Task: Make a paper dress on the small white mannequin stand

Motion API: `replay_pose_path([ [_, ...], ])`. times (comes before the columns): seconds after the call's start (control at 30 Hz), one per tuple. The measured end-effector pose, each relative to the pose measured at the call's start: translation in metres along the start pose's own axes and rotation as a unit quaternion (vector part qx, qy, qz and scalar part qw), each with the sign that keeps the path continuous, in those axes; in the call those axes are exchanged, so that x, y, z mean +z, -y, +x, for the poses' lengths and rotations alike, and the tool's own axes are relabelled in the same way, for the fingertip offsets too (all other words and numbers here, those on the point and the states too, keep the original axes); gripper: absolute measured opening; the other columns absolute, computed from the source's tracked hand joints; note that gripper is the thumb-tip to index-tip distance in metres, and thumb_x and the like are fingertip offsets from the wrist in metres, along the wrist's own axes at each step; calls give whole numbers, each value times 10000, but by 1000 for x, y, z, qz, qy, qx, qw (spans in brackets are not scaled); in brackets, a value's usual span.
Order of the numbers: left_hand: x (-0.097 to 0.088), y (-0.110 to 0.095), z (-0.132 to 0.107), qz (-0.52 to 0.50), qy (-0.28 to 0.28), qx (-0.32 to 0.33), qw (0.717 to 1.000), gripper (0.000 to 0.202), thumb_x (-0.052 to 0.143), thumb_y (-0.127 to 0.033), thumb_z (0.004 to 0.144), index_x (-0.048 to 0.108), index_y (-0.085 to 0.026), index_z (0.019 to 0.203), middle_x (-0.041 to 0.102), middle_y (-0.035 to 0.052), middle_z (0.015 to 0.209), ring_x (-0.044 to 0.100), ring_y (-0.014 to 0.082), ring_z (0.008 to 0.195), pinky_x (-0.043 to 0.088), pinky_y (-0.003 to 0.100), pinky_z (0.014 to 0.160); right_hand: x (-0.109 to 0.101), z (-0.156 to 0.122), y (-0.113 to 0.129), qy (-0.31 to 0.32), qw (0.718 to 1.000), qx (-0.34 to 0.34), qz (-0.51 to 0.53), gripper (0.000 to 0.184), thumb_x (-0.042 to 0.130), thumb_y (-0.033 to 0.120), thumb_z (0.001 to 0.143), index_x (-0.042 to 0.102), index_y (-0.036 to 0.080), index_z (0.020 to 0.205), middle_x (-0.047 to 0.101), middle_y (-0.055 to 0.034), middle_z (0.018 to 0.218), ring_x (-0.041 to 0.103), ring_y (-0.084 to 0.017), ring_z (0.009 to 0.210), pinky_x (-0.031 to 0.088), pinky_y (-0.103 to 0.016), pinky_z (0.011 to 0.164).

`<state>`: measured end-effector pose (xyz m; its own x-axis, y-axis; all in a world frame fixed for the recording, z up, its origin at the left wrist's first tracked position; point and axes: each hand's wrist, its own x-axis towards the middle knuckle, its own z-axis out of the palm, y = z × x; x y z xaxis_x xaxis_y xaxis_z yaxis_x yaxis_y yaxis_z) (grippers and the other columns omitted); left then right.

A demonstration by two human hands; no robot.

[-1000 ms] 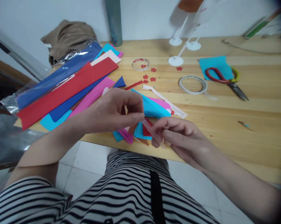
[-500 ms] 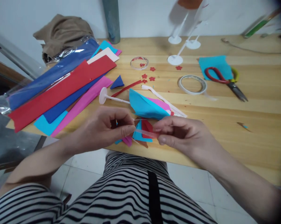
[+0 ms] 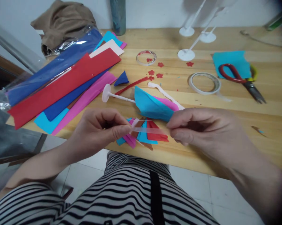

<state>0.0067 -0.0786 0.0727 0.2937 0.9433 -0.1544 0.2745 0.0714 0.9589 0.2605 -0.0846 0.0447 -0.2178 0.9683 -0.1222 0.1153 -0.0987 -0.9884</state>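
A short strip of translucent tape (image 3: 150, 130) is stretched level between my two hands. My left hand (image 3: 103, 128) is closed, pinching one end between thumb and forefinger. The other end sits in the pinch of my right hand (image 3: 199, 131). Below the strip lie paper scraps (image 3: 155, 132) in red, light blue, brown and pink. Just beyond the hands rests a doll-like figure wrapped in light blue paper (image 3: 152, 104), lying on its side with its white stand (image 3: 107, 93) to the left. My right fingers hide its right end.
Coloured paper sheets (image 3: 66, 84) are piled at the left. Tape rolls (image 3: 204, 83), small red flowers (image 3: 159, 75) and a white paper strip (image 3: 164, 93) lie beyond the figure. Red-and-yellow-handled scissors (image 3: 255, 90) lie right, on blue paper. White stands (image 3: 186, 55) are at the back.
My right hand has moved right, away from my left, so a longer length of tape shows between them. The camera view has shifted slightly.
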Motion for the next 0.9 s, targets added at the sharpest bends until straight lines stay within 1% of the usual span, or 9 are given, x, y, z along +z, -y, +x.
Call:
replay_pose_path([
  [0.07,0,5,1,-27,6,-23,999,126,792,-215,788,761,-197,667,581,-50,507,453,57,446,335,160,421,-2,2,-5,21,996,7,86,246,965,384,671,756,262,710,638,41,567,501,-54,463,395,-151,433],
  [0.13,2,10,2,-55,19,-40,997,138,788,-220,791,756,-193,660,572,-56,496,443,48,444,339,148,426,-5,3,-12,41,990,4,134,200,945,336,721,755,276,743,626,51,562,499,-54,469,404,-154,452],
  [0.3,6,16,5,-79,55,-60,993,146,780,-234,808,757,-184,673,585,-52,508,428,38,441,317,141,421,-10,4,-26,81,978,-37,189,142,902,304,783,764,272,775,661,36,614,507,-72,478,405,-179,441],
  [0.5,7,13,8,-64,69,-71,993,152,762,-247,819,742,-177,686,569,-50,497,432,51,434,313,159,413,-10,0,-28,83,974,-8,208,120,876,279,816,771,241,774,641,31,592,538,-85,508,421,-208,483],
  [0.6,9,14,7,-63,80,-80,992,182,765,-274,820,735,-172,673,553,-46,487,426,60,438,301,172,406,-9,0,-29,93,969,-21,227,119,882,277,807,775,243,770,613,42,544,524,-86,474,414,-207,462],
  [0.7,11,14,5,-70,84,-79,991,200,785,-296,815,731,-165,674,543,-42,489,409,61,439,285,180,402,-12,-1,-32,102,970,-29,219,238,849,453,828,792,226,787,655,10,586,544,-96,466,430,-231,461],
  [0.77,9,12,4,-77,78,-77,991,179,791,-290,814,742,-166,695,582,-29,525,429,68,457,293,187,412,-17,-5,-34,94,978,-23,187,364,767,584,863,815,223,873,751,-46,744,579,-104,494,473,-263,504],
  [0.83,5,8,4,-77,89,-69,991,137,786,-259,804,753,-174,703,636,-13,576,462,78,489,315,196,432,-20,-12,-34,67,989,-25,130,284,740,517,916,817,250,975,796,-71,888,591,-102,521,498,-271,538],
  [0.9,1,3,5,-61,129,-46,989,118,774,-208,793,750,-184,679,655,-11,596,488,90,521,348,206,463,-19,-20,-30,46,996,-51,61,123,757,356,927,812,269,995,792,-50,840,588,-102,530,497,-249,521],
])
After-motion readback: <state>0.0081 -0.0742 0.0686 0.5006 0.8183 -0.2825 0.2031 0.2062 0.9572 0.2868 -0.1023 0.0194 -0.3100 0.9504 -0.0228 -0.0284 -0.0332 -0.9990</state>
